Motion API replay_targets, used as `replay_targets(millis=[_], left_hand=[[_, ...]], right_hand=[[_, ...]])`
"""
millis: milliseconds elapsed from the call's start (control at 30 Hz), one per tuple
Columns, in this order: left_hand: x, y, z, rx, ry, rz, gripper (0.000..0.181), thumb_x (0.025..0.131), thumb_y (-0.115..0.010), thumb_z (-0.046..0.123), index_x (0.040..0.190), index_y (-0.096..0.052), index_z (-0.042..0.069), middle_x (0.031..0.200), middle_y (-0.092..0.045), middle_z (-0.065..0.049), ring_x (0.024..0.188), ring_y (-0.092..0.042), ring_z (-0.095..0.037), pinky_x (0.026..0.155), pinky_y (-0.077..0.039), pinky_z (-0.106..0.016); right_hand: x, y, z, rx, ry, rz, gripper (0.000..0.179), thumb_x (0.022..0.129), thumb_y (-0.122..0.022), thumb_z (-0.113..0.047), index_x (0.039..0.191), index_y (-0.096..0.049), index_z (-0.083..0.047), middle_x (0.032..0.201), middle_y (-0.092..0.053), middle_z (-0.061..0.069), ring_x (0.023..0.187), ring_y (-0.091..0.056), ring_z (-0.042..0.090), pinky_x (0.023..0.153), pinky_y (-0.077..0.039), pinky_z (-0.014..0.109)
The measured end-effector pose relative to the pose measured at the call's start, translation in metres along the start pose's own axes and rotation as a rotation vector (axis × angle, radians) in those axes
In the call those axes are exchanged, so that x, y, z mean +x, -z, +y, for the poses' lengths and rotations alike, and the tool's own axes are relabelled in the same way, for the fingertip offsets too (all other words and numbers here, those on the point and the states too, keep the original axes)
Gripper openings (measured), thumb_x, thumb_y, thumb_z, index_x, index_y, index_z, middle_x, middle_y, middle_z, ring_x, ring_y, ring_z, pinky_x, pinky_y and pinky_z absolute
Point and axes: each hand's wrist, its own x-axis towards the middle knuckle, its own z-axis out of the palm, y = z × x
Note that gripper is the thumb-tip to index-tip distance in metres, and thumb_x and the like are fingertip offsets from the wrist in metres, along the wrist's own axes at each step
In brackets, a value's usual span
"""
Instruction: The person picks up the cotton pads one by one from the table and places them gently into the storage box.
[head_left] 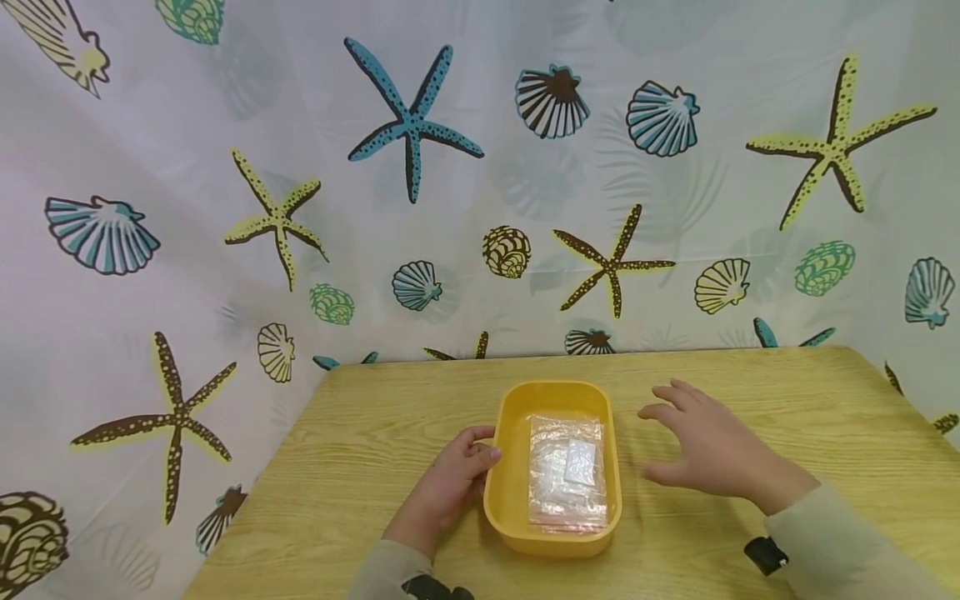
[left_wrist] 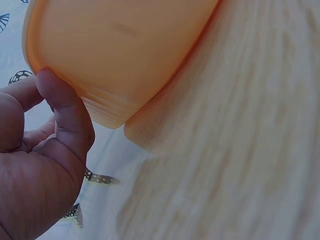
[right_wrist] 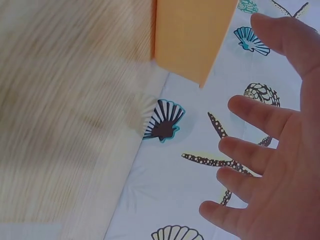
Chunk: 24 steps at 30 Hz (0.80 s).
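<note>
A yellow plastic bin [head_left: 552,546] with rounded corners stands on the wooden table. Inside it lie clear plastic zip bags [head_left: 551,500], stacked flat, with a small white packet [head_left: 581,462] on or in the top one. At the bin's left side my left hand [head_left: 452,477] grips the rim between thumb and curled fingers; the left wrist view shows the thumb [left_wrist: 65,107] at the rim, with some fingertips hidden. My right hand [head_left: 708,442] is held to the right of the bin, apart from it, fingers spread and holding nothing.
The wood-grain table [head_left: 397,417] extends around the bin on all sides. A white curtain [head_left: 465,67] printed with starfish and shells hangs behind the table and along its sides. A dark band [head_left: 766,555] is worn at the right sleeve.
</note>
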Motion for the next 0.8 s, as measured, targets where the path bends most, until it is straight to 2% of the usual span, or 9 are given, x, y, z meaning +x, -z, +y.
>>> replay_targets(millis=[600, 800], left_hand=[[-0.001, -0.001, 0.002, -0.002, -0.003, -0.004, 0.046, 0.105, -0.057, 0.015, 0.147, -0.041, 0.004, 0.113, -0.062, -0.019, 0.084, -0.065, -0.020, 0.071, -0.058, -0.032], [-0.001, 0.000, 0.002, 0.004, -0.006, -0.011, 0.047, 0.105, -0.056, 0.015, 0.147, -0.040, 0.003, 0.115, -0.062, -0.021, 0.084, -0.066, -0.021, 0.071, -0.058, -0.033]], right_hand=[[-0.041, 0.009, 0.033, 0.051, 0.007, -0.035, 0.069, 0.080, -0.082, -0.050, 0.136, -0.062, -0.013, 0.150, -0.044, 0.021, 0.141, -0.029, 0.051, 0.102, -0.034, 0.071], [-0.057, 0.013, 0.051, 0.070, 0.002, -0.058, 0.075, 0.079, -0.081, -0.058, 0.137, -0.060, -0.014, 0.150, -0.043, 0.021, 0.139, -0.030, 0.053, 0.100, -0.036, 0.071]])
